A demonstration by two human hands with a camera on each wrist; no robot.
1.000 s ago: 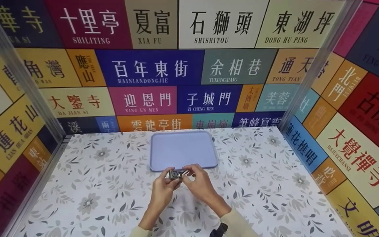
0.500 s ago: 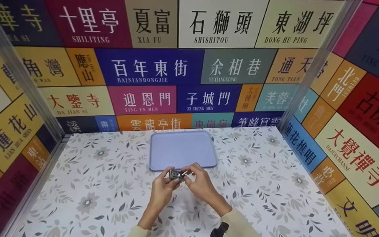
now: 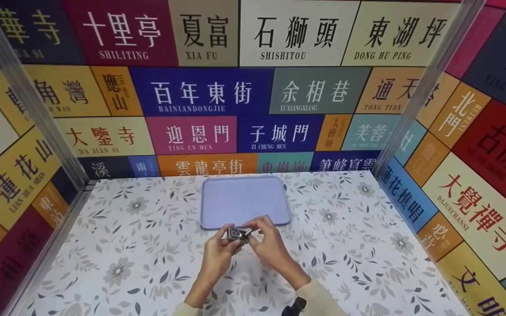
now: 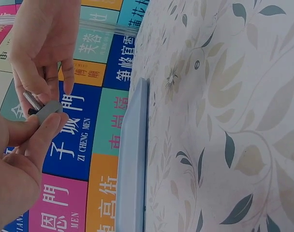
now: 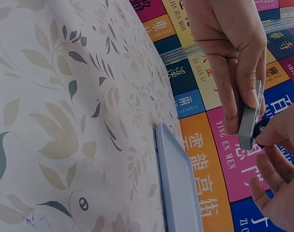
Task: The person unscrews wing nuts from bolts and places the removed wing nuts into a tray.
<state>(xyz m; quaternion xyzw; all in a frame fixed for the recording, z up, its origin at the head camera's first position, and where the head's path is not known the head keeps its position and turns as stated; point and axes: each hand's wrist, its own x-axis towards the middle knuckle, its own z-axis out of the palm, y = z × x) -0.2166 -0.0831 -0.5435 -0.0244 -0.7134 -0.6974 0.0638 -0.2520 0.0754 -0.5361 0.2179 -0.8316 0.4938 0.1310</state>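
In the head view my left hand (image 3: 218, 253) grips a small grey metal block (image 3: 236, 234) with round openings in its face, just in front of the tray. At the block's right end, my right hand (image 3: 270, 245) pinches a small black piece (image 5: 259, 131), seen in the right wrist view. A threaded metal rod (image 4: 33, 100) shows between the two hands in the left wrist view, close to the block (image 4: 50, 111). Fingers hide where rod, black piece and block meet, so I cannot tell whether they are joined.
A pale blue tray (image 3: 245, 202) lies on the flower-patterned table (image 3: 147, 245) beyond the hands. Panels with large printed characters (image 3: 200, 91) stand at the back and both sides. Metal posts (image 3: 428, 83) mark the corners. A black band (image 3: 294, 306) sits on the right wrist.
Both hands stay at nearly the same spot over the table. My right fingers have shifted slightly at the block's end, and the bright rod seen there earlier now looks darker.
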